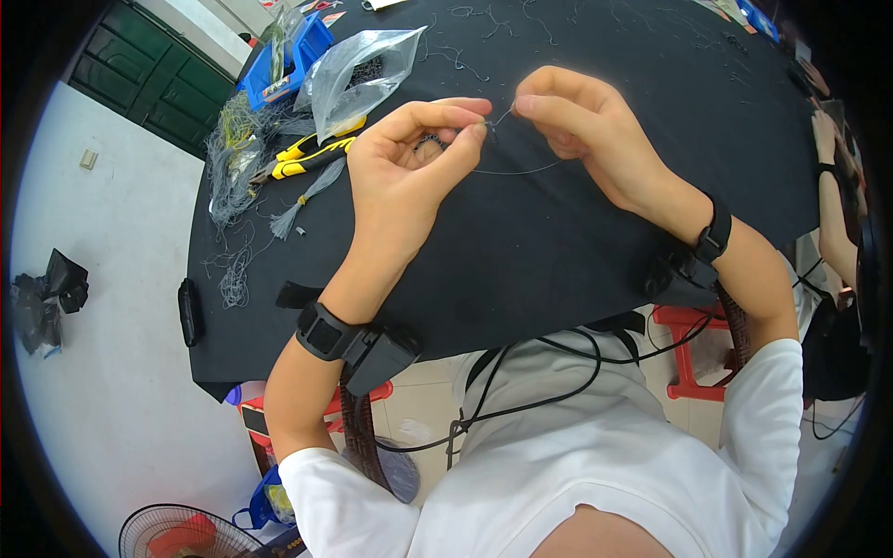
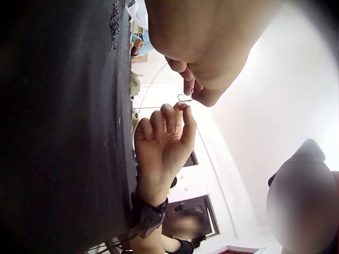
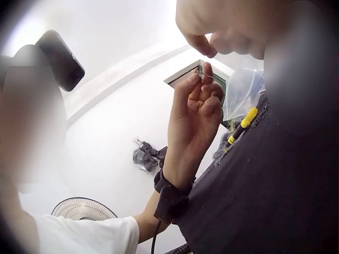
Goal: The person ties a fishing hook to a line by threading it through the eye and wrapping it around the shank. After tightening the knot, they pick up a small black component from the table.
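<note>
Over the black-covered table, the left hand [image 1: 400,177] pinches a small metal hook [image 2: 184,98] between thumb and index finger. A dark, beaded-looking loop [image 1: 428,141] shows at its curled fingers. Just to the right, the right hand [image 1: 609,139] pinches thin line beside the hook, thumb against index finger. The fingertips of the two hands are a small distance apart. A thin clear line [image 1: 521,173] curves below and between the hands. In the right wrist view, the left hand [image 3: 193,119] is upright, with fine line at its fingertips.
Yellow-black pliers [image 1: 312,160], a clear plastic bag [image 1: 395,65], a blue bin [image 1: 312,46] and tangled grey line [image 1: 233,153] lie at the table's left. A tied bundle [image 1: 302,206] sits nearer. Loose strands lie at the far edge. Black cables [image 1: 549,400] cross the person's lap.
</note>
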### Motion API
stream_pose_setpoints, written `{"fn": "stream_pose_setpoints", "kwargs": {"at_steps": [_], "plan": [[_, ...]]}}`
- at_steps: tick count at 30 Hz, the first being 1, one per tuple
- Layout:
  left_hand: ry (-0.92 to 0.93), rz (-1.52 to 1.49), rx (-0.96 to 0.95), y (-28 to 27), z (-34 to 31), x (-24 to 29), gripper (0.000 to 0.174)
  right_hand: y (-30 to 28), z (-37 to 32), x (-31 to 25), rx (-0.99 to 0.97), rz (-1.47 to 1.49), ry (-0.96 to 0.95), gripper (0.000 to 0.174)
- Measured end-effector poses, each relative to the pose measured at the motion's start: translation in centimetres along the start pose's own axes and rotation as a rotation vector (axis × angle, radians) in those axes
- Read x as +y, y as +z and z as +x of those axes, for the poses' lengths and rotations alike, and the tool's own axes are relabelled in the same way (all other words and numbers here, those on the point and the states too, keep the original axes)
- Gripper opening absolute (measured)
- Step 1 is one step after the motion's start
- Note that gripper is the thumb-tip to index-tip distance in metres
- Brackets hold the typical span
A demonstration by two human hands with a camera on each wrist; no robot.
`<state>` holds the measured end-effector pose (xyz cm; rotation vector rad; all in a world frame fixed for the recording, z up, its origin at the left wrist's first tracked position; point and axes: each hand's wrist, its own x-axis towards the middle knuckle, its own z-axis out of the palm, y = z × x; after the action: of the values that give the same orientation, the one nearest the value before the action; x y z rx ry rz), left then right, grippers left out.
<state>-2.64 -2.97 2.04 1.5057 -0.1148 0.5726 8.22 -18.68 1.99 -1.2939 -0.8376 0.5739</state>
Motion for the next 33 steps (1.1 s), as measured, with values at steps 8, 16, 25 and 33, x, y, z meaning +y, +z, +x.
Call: {"fn": "stream_pose_setpoints", "kwargs": {"at_steps": [8, 16, 25, 33], "plan": [[0.026, 0.07, 0.002, 0.04, -0.06, -0.04, 0.012, 0.08, -0.06, 0.07, 0.033, -0.009, -0.031, 0.02], [-0.008, 0.106, -0.005, -0.02, -0.02, -0.08, 0.012, 0.01, -0.05, -0.03, 0.024, -0.018, -0.04, 0.021], [-0.002, 0.128, -0.002, -0.07, -0.07, -0.11, 0.012, 0.02, -0.02, 0.01, 0.038, -0.02, -0.054, 0.021], [0.001, 0.066, -0.039, -0.43, -0.09, 0.1, 0.013, 0.19, 0.01, 0.0, 0.045, -0.042, -0.008, 0.018]]}}
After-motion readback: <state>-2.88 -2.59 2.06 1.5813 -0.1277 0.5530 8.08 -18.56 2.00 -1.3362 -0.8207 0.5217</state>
